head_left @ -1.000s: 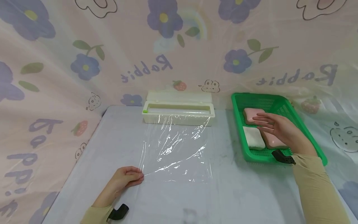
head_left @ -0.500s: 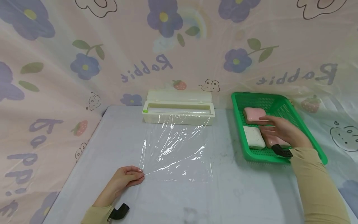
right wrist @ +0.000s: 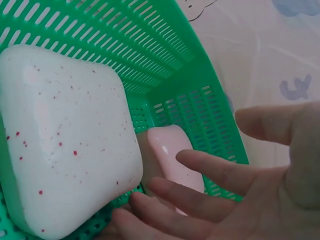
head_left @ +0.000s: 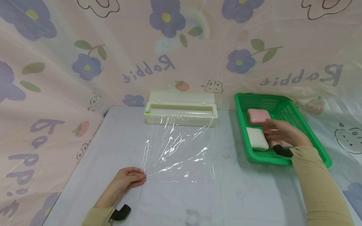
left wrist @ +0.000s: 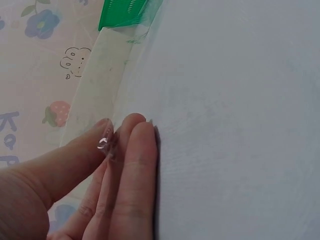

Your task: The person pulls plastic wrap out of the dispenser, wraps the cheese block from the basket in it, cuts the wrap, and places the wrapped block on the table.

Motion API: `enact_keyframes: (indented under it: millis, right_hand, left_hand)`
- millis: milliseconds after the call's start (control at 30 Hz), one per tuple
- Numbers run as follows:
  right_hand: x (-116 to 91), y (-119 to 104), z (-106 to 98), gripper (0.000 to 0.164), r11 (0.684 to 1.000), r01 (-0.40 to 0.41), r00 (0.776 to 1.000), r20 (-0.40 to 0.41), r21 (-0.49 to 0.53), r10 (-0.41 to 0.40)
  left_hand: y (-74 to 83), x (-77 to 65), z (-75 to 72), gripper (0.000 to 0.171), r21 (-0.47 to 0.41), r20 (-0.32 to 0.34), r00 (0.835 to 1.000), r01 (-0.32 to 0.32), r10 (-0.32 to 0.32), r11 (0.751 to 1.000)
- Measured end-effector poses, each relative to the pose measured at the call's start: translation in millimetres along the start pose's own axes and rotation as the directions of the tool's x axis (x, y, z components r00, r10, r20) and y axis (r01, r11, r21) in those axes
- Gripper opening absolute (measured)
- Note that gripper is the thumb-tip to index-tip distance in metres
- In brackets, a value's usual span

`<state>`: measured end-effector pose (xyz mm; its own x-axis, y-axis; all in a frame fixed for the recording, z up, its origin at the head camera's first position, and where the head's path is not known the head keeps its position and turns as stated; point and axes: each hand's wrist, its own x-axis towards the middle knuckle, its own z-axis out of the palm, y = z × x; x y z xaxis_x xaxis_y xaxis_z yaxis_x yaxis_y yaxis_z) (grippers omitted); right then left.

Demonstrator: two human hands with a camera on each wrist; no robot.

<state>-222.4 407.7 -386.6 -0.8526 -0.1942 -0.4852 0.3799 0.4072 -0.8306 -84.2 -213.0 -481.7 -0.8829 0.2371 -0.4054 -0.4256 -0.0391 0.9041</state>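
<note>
My left hand (head_left: 125,182) pinches the near left corner of a sheet of clear plastic wrap (head_left: 178,150) between thumb and fingers; a shiny fold of the film shows at the thumb tip in the left wrist view. The sheet runs back to a white wrap dispenser box (head_left: 181,120), its lid raised. Over the green basket (head_left: 249,157) at the right is my right hand (head_left: 282,131), fingers spread and holding nothing. Beside its fingertips lie a white rounded block with red specks (right wrist: 70,140) and a pink block (head_left: 258,116). Another pink block (head_left: 278,143) is partly hidden beneath the hand.
A pale cloth covers the table (head_left: 113,141). Behind the dispenser hangs a flower-printed curtain (head_left: 198,47), which also closes off the left side. The basket's raised slotted walls surround the blocks.
My right hand has moved slightly left and lower over the basket, covering more of the near pink block. The left hand and the film have hardly moved.
</note>
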Motion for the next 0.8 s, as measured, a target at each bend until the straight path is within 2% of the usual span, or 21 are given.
enact_keyframes:
  millis: [300, 467, 600, 700, 800]
  right_hand:
    - [3.8, -2.4, 2.6, 0.074, 1.000, -0.021, 1.000, 0.022, -0.024, 0.021]
    - [1.5, -4.9, 2.8, 0.074, 0.999, -0.033, 0.999, -0.004, -0.035, 0.032]
    - [0.9, -6.5, 2.0, 0.075, 0.998, -0.053, 0.998, -0.038, -0.026, 0.052]
    - [1.1, -7.3, 1.1, 0.077, 0.995, -0.077, 0.996, -0.050, -0.061, 0.074]
    - [0.5, -6.7, -0.9, 0.080, 0.983, -0.084, 0.996, -0.041, -0.163, 0.078]
  left_hand:
    - [2.2, 2.6, 1.0, 0.030, -0.023, -0.031, 0.999, 0.035, -0.036, 0.999]
    - [5.1, 6.4, 3.6, 0.033, -0.019, -0.060, 0.997, 0.048, -0.049, 0.999]
    - [6.2, 8.3, 3.9, 0.031, -0.012, -0.055, 0.998, 0.041, -0.041, 0.999]
    - [6.0, 8.8, 3.9, 0.029, -0.014, -0.047, 0.998, 0.045, -0.046, 0.999]
    - [5.5, 9.0, 4.3, 0.028, -0.026, -0.038, 0.998, 0.053, -0.054, 0.998]
